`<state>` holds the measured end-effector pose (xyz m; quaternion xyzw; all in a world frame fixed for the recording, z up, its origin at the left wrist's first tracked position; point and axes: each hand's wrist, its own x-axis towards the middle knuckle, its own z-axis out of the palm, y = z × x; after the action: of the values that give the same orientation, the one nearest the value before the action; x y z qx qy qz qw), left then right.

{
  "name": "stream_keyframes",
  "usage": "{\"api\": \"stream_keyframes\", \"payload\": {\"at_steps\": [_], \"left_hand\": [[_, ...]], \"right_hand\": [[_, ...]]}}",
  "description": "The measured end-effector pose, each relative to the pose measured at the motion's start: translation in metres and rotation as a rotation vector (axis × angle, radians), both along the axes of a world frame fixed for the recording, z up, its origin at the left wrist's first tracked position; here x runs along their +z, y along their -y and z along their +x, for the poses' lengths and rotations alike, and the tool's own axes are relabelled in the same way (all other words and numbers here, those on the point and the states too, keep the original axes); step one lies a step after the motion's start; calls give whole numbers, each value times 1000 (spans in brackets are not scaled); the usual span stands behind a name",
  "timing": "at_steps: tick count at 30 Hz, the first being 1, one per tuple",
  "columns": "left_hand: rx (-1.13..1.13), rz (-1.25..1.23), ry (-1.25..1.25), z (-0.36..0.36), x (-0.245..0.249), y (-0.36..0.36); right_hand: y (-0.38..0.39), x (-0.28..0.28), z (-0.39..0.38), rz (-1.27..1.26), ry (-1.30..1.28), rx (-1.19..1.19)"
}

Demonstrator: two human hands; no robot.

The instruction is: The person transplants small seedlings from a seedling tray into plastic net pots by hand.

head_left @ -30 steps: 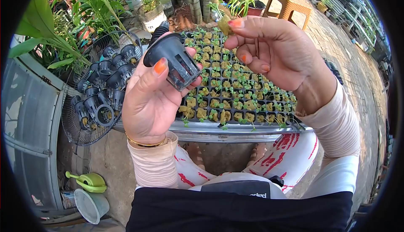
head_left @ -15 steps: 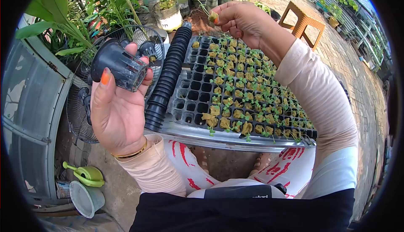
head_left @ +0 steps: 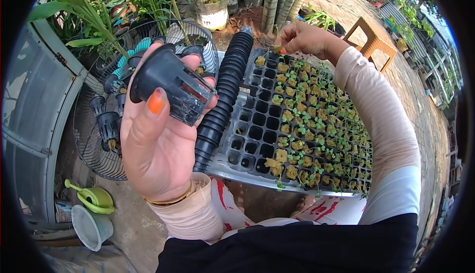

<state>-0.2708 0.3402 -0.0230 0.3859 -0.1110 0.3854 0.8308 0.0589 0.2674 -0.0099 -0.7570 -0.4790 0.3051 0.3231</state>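
Head view, net cup (head_left: 173,87) closer, right hand (head_left: 307,39) lower — at tray (head_left: 257,124)

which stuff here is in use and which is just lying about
In use: net pot in left hand; seedling tray at right hand; stack of net pots; wire basket of pots.
Lying about: watering can; grey bucket; stool.

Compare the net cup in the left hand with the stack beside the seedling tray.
The held cup is single, aloft in the left hand; the stack is many cups nested, lying along the tray. The held cup shows slotted sides; the stack shows only rims. Both are black.
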Motion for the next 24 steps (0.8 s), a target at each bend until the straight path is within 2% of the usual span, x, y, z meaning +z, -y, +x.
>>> {"api": "stream_keyframes", "payload": {"at_steps": [7, 9, 12, 16, 19, 21, 24], "left_hand": [[4, 1, -23, 0, 1, 0], [-5, 9, -17, 3, 0, -1], [12, 25, -26, 3, 0, 0], [-4, 5, -14, 4, 0, 1], [-8, -2, -10, 4, 0, 2], [-5, -6, -23, 5, 0, 1], [-24, -5, -4, 5, 0, 2]], "right_hand": [[-1, -11, -11, -53, -7, -75], [-5, -18, -4, -17, 63, -17], [-5, -16, -5, 10, 155, -11], [-4, -6, -9, -16, 120, -66], [-6, -9, -10, -6, 194, -19], [-8, -10, -12, -57, 407, 26], [-7, -11, -9, -67, 446, 21]]}}
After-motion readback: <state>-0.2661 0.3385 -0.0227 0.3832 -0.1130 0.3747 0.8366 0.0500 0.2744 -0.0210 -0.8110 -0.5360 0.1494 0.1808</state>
